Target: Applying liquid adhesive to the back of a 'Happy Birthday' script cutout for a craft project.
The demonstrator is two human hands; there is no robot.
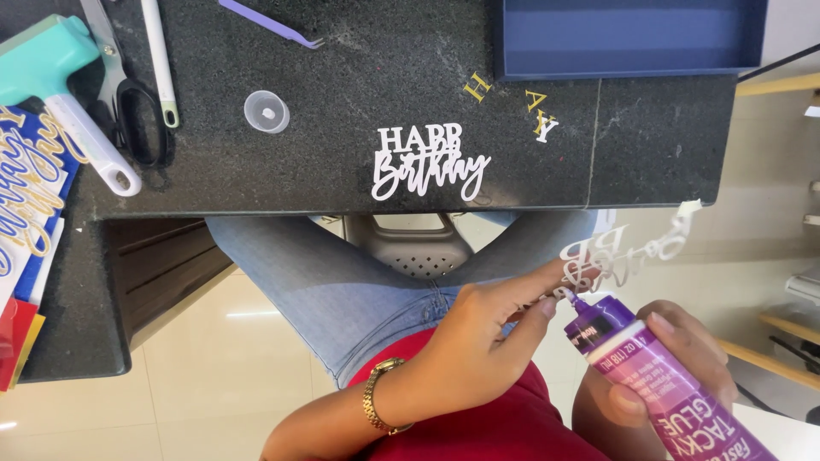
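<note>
White cut-out lettering pinched in left hand fingers

Gold wristwatch on bare arm, red top, light blue jeans.

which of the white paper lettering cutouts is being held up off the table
The white cutout pinched in the left hand, at the nozzle of the purple glue bottle in the right hand. The other white lettering cutout lies flat on the black tabletop.
</note>
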